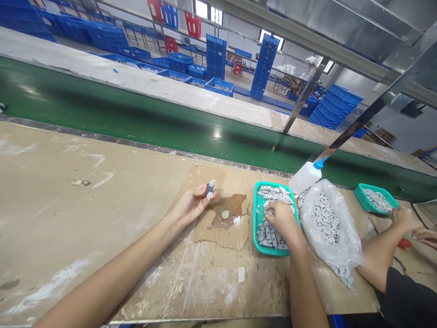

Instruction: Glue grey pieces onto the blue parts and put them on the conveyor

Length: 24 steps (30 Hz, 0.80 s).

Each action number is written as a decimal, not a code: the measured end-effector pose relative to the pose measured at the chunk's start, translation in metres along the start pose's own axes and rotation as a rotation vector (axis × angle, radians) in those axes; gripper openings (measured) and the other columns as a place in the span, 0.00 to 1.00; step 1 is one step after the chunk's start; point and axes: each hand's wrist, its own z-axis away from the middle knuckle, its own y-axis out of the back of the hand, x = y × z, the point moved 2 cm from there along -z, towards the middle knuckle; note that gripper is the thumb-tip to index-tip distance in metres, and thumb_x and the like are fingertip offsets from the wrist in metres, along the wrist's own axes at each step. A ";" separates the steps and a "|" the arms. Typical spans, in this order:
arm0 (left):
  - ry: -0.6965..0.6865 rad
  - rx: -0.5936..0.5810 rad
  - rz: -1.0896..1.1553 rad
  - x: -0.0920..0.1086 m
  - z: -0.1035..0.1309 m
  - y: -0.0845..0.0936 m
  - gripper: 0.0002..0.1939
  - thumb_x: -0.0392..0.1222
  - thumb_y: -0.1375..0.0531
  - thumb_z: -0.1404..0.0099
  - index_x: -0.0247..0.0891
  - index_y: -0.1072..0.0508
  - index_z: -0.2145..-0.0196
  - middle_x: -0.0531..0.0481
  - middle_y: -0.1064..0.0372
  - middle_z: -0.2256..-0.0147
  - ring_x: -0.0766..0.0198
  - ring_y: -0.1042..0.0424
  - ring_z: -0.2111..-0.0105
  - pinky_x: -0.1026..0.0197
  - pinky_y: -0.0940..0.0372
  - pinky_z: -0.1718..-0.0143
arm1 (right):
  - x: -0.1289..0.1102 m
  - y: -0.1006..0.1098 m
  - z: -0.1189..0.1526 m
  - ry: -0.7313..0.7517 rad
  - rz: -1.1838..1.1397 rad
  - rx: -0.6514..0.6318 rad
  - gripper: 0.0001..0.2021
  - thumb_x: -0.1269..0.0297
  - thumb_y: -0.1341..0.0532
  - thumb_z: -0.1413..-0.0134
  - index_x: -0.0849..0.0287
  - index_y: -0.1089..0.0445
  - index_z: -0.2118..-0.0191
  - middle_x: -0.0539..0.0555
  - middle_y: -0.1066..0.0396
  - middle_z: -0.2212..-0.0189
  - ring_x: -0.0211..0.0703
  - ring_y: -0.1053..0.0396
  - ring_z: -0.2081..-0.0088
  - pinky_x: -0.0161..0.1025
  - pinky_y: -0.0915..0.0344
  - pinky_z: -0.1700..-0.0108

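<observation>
My left hand (196, 205) pinches a small dark-blue and light-grey piece (210, 188) between thumb and fingers, held above the worktable. My right hand (282, 216) reaches into a green plastic basket (256, 228), fingers drawn together over the pieces; what they hold, if anything, is too small to make out. Flat light-grey plastic parts (271, 234) fill much of the basket. Between my hands lies a torn piece of cardboard (221, 237) with a brown wet-looking stain and a small round cap-like thing (225, 214) on it.
Right of the basket are a clear plastic bag (327, 223) of small parts and a white squeeze bottle (305, 177) with a blue cap. A co-worker's hand (404, 218) touches another green basket (375, 199). A green conveyor belt (191, 132) runs behind the table.
</observation>
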 end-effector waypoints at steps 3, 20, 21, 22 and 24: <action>-0.152 0.016 0.028 0.011 -0.005 0.001 0.12 0.25 0.52 0.28 0.31 0.32 0.55 0.44 0.26 0.61 0.63 0.22 0.62 0.70 0.27 0.66 | 0.000 -0.001 -0.002 0.006 -0.039 0.015 0.09 0.76 0.40 0.48 0.62 0.24 0.63 0.55 0.30 0.65 0.45 0.32 0.63 0.37 0.42 0.58; -0.213 -0.018 0.156 0.069 -0.101 -0.018 0.24 0.44 0.50 0.25 0.25 0.39 0.38 0.34 0.31 0.49 0.55 0.34 0.41 0.51 0.34 0.41 | -0.006 -0.008 -0.012 0.080 -0.308 0.221 0.12 0.82 0.44 0.49 0.62 0.26 0.67 0.55 0.26 0.68 0.44 0.28 0.63 0.36 0.37 0.57; -0.228 -0.071 0.171 0.065 -0.103 -0.010 0.21 0.42 0.52 0.25 0.27 0.36 0.41 0.35 0.30 0.49 0.54 0.33 0.42 0.48 0.33 0.43 | -0.006 -0.009 -0.012 0.081 -0.318 0.226 0.11 0.82 0.43 0.50 0.62 0.27 0.68 0.54 0.27 0.70 0.44 0.29 0.65 0.36 0.37 0.58; -0.240 -0.114 0.177 0.062 -0.104 -0.004 0.19 0.41 0.52 0.25 0.28 0.33 0.44 0.35 0.30 0.48 0.53 0.31 0.43 0.47 0.30 0.45 | -0.005 -0.009 -0.012 0.087 -0.329 0.227 0.10 0.81 0.42 0.50 0.62 0.27 0.69 0.53 0.28 0.71 0.43 0.30 0.67 0.36 0.37 0.59; -0.250 -0.154 0.160 0.058 -0.102 0.004 0.15 0.39 0.52 0.26 0.31 0.30 0.50 0.36 0.30 0.48 0.52 0.28 0.47 0.46 0.26 0.52 | -0.004 -0.011 -0.011 0.106 -0.352 0.219 0.08 0.79 0.40 0.50 0.61 0.27 0.68 0.52 0.28 0.71 0.42 0.31 0.69 0.37 0.35 0.59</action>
